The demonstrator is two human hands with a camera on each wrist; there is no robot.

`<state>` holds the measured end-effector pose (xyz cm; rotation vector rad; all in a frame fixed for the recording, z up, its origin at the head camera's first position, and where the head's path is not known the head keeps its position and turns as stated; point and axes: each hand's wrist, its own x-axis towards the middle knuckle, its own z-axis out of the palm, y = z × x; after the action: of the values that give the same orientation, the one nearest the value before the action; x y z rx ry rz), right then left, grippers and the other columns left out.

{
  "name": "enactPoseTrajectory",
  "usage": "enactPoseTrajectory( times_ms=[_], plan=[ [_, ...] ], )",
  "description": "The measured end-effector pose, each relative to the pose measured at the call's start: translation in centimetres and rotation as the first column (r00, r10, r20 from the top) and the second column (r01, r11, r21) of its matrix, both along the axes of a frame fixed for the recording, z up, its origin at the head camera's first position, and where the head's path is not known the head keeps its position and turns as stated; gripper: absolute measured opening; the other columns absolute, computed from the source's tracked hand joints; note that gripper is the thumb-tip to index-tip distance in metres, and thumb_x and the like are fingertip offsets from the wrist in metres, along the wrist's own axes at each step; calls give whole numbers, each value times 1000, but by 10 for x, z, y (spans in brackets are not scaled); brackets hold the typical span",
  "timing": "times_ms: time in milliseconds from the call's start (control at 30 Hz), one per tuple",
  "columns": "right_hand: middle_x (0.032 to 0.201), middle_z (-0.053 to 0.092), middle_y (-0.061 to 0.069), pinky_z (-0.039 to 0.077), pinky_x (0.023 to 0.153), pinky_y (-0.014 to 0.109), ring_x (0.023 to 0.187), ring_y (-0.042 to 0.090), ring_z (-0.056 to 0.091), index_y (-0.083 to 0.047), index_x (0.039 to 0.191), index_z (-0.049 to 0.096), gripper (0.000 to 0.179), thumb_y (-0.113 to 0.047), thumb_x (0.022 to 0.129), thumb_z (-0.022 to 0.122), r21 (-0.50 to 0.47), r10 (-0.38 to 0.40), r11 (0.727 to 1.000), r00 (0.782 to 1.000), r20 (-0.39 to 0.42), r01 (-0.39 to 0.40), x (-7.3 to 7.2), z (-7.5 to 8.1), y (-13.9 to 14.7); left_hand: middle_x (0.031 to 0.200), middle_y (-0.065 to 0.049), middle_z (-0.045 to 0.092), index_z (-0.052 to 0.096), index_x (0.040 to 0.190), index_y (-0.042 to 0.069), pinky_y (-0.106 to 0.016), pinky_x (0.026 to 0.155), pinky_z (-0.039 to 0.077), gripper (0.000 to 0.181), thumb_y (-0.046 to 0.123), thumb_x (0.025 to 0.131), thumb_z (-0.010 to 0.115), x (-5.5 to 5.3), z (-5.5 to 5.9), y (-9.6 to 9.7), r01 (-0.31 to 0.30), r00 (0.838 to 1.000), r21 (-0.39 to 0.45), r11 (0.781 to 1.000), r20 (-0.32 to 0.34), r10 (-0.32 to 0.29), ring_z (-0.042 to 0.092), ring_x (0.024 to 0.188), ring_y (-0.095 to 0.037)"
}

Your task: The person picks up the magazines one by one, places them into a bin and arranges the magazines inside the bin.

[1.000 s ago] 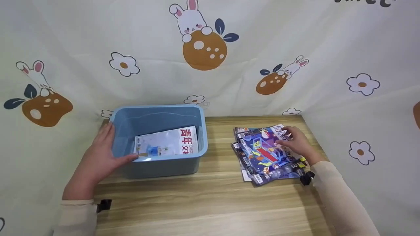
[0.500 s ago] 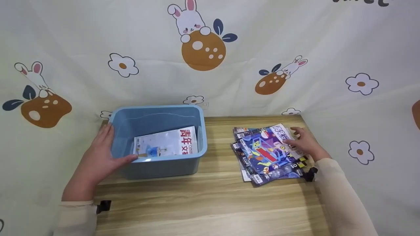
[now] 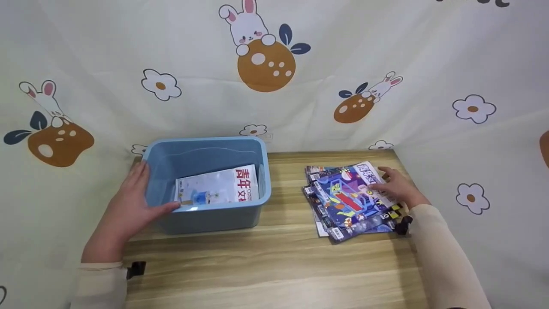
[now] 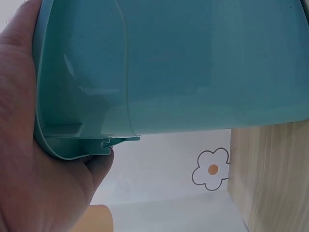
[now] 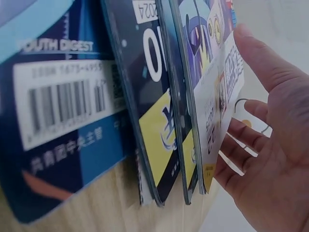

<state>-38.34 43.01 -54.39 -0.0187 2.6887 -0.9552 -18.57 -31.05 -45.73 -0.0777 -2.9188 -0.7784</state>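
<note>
Left grip [image 3: 125,205], right grip [image 3: 395,187] apart

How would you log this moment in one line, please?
Left hand: grips blue bin; Right hand: at edge of magazine stack; In bin: white-covered magazine; Beneath stack: wooden table

A cream left sleeve [image 3: 101,286] and a matching right sleeve [image 3: 448,262] are worn.
A hem line is shown at the left cuff [image 3: 101,265]; a blocky black left wrist camera [image 3: 137,269] and a similar right wrist camera [image 3: 403,225] are carried.
</note>
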Motion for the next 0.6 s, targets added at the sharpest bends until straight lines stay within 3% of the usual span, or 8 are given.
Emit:
enactPoseTrajectory(
  times_ms=[167,300,600],
  plan=[
    [161,35,37,53,113,59,131,45,56,-4,175,21,118,-53,93,89,-10,10,1000,999,37,-10,-6,-6,1,183,-25,4,9,175,-3,-84,117,29,139,79,86,79,0,0,1,-3,1000,3,1000,2,3,7,168,-50],
    [157,41,39,56,108,53,124,42,61,-1,175,19,121,-52,91,91,5,23,1000,998,59,-24,-9,-8,0,183,-27,5,9,174,-4,-83,119,29,140,77,86,81,1,-1,1,2,1000,13,1000,-3,-2,8,168,-51],
    [159,45,42,43,121,67,139,52,54,4,172,25,115,-46,93,91,95,23,995,999,34,-26,-10,3,-10,184,-25,4,7,175,-1,-84,117,29,141,79,85,80,0,0,0,-6,1000,23,1000,2,6,8,168,-51]
  ],
)
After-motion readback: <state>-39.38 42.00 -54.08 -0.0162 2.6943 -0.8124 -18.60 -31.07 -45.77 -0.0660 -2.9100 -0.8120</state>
